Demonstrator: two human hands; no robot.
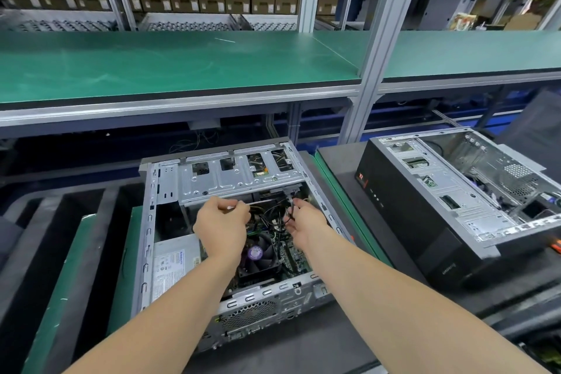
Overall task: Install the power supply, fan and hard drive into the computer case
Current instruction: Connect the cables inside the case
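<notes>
An open computer case [151,222] lies on its side in front of me. The power supply [174,267] with a white label sits in its near left corner. A black fan [259,252] with a purple hub sits on the motherboard in the middle. The silver drive cage [230,179] spans the far end. My left hand [221,225] pinches a thin cable just below the cage. My right hand [303,222] grips a bundle of black cables [273,215] beside it. I cannot pick out a hard drive.
A second open case [455,197] stands to the right on a dark conveyor pallet. A green shelf [182,67] runs above and behind the work area, held by aluminium posts [376,70]. Cardboard boxes fill racks at the back. Dark slots lie to the left.
</notes>
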